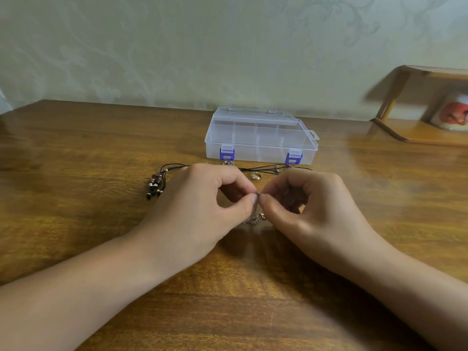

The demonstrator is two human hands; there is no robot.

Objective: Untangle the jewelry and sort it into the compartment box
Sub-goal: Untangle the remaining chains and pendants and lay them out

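A thin rose-gold chain hangs between my two hands at the table's middle. My left hand pinches its top with thumb and forefinger, and my right hand pinches the same spot from the other side. Behind my hands a black cord necklace stretches across the table, its beaded pendant lying at the left. A gold ring and a small ring with a pale stone lie near the cord. The clear compartment box with blue latches stands shut behind them.
The wooden table reaches to a patterned wall. At the back right stands a wooden shelf holding a white jar with a red picture.
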